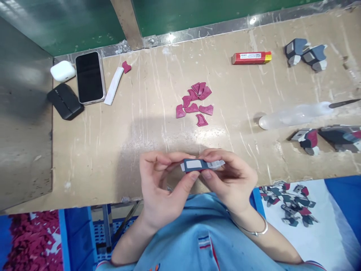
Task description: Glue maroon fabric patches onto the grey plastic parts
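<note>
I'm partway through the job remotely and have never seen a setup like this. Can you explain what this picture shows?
Certainly. There's no machine: these are a person's bare left hand and right hand. The single picture comes from a camera worn on that person's head, looking forward and down.

Both hands hold one small blue-grey part with a white rectangle on it. Ahead, on the worktable, lie loose maroon pieces. At the left are a phone, a white case, a black case and a pale strip. At the right are a red-and-yellow item, a translucent tool with a dark pointed tip and more grey parts.
</note>
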`<state>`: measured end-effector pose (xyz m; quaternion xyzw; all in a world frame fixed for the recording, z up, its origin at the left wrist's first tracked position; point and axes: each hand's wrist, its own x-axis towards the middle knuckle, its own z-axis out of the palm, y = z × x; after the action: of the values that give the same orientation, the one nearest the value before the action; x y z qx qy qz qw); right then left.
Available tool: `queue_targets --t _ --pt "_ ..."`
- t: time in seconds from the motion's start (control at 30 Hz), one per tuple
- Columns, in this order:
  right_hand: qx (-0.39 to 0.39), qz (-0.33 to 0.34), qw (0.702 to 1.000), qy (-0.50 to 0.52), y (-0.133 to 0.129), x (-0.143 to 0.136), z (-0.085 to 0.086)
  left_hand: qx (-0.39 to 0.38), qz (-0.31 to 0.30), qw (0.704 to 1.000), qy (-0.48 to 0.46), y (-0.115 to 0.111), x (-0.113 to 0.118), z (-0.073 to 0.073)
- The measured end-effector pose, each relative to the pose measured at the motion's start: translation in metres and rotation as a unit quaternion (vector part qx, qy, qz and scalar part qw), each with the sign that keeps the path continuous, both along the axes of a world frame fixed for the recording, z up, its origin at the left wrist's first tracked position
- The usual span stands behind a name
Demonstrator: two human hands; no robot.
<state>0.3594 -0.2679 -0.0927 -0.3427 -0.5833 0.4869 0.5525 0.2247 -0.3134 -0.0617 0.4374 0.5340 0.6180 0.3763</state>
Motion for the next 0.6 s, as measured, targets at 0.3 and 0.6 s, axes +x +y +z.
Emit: queue_targets --t 0.3,0.6 --pt "-0.015 0.032 0.999 -0.005 0.001 0.003 0.007 0.015 0.009 0.996 -0.083 -0.001 0.001 -0.002" --pt "-0.234 0.072 0.964 0.105 0.008 0.0 0.006 0.052 -0.1 0.989 0.093 -0.003 -0.019 -0.014"
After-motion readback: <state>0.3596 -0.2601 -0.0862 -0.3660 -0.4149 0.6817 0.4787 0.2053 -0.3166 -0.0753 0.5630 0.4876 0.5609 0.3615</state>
